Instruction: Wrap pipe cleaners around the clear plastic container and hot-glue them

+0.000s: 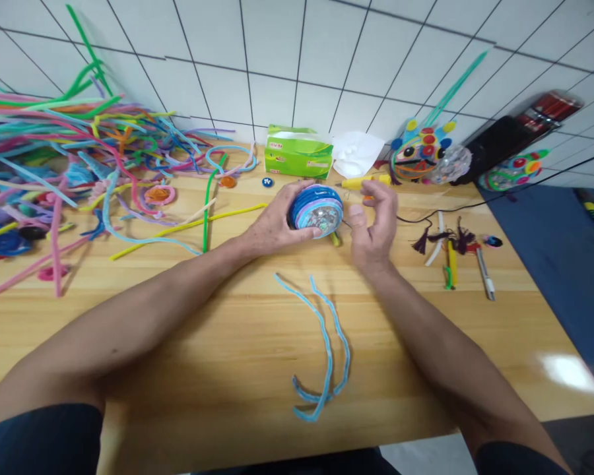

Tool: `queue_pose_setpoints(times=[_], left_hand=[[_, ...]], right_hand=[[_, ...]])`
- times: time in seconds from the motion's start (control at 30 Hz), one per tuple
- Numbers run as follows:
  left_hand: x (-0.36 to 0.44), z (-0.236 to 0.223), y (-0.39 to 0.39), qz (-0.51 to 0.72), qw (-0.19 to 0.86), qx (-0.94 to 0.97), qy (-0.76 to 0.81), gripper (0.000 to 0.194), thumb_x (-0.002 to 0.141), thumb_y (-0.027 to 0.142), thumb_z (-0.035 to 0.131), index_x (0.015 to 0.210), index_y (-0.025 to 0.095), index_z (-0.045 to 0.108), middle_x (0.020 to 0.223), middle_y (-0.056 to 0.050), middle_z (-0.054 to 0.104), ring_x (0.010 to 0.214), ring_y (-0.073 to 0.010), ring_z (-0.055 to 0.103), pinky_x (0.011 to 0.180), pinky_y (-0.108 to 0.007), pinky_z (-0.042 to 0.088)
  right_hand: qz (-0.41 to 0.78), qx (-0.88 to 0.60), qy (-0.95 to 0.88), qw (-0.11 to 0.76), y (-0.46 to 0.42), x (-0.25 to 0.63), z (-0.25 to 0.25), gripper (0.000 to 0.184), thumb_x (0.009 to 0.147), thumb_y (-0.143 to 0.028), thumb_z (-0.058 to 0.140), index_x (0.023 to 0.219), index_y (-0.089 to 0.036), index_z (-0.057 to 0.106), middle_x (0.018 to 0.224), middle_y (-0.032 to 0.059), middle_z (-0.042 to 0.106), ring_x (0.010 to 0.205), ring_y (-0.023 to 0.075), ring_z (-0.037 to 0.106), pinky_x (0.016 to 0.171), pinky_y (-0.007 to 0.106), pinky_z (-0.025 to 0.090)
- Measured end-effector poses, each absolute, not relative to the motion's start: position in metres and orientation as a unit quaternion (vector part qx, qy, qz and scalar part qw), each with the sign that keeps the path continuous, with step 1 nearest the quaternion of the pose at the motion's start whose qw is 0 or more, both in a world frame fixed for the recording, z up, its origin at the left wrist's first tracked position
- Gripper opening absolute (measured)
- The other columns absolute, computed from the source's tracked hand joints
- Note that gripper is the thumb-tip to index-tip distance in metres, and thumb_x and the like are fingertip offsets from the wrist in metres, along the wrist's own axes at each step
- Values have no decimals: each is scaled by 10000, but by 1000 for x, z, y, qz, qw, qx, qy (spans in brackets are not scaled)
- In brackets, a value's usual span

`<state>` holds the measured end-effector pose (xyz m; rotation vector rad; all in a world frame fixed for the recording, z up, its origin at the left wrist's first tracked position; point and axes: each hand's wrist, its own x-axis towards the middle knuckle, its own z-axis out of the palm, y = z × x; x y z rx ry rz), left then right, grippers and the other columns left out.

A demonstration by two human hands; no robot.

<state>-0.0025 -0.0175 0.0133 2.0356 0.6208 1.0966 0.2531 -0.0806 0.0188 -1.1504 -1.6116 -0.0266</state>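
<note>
My left hand (277, 227) is wrapped round a rounded, clear, faceted piece (319, 212), banded with blue and purple pipe cleaners, its clear end facing me. Just to its right, my right hand (376, 224) has curled fingers with the thumb close to them; what they hold, if anything, is hidden. A yellow tool (363, 182), resembling a glue gun, shows behind those fingers, and I cannot tell whether they touch it. Two bent light-blue pipe cleaners (329, 343) lie on the wooden table (218, 356) between my forearms.
Loose pipe cleaners (79, 152) pile up at the left. Along the tiled wall stand a green tissue pack (298, 153), decorated figures (420, 155) and a dark bottle (519, 132). A black cord (455, 210) crosses the right side, near tassels (420, 243) and a pen (486, 274).
</note>
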Motion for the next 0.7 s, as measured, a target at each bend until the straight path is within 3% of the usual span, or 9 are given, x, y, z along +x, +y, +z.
queue_pose_setpoints(times=[0.13,0.23,0.4,0.57,0.7], left_hand=[[2,13,-17,434,393,768,258,1068,892,701,971,1727,223,508,1788,-229,615,1690,-446,619,1470,-651,482],[7,14,-17,418,403,766,276,1080,854,665,978,1704,193,509,1786,-247,616,1678,-453,633,1460,-652,494],[11,18,-20,410,382,775,293,1001,854,586,972,1674,197,549,1742,-220,662,1631,-428,676,1428,-618,543],[13,15,-18,427,369,784,258,1071,877,610,955,1742,157,515,1799,-260,605,1718,-453,597,1475,-641,488],[14,11,-15,429,372,784,251,1076,872,625,981,1743,187,526,1791,-244,613,1722,-447,595,1480,-642,482]], right_hand=[[-48,-540,-589,599,-69,275,31,482,1104,-570,592,1514,-321,627,1576,139,698,1480,359,706,1232,645,605],[-13,-621,-518,588,-60,295,37,562,995,-541,662,1480,-259,631,1554,173,721,1495,358,694,1327,651,545],[93,-743,-485,451,-45,317,39,573,866,-480,728,1370,-211,684,1515,200,803,1418,355,754,1317,594,568],[89,-752,-531,380,-30,323,36,539,817,-490,750,1260,-183,734,1386,248,855,1287,399,783,1233,607,590],[70,-737,-581,339,-23,330,39,404,850,-523,708,1103,-210,739,1211,224,870,1187,408,774,1155,622,607]])
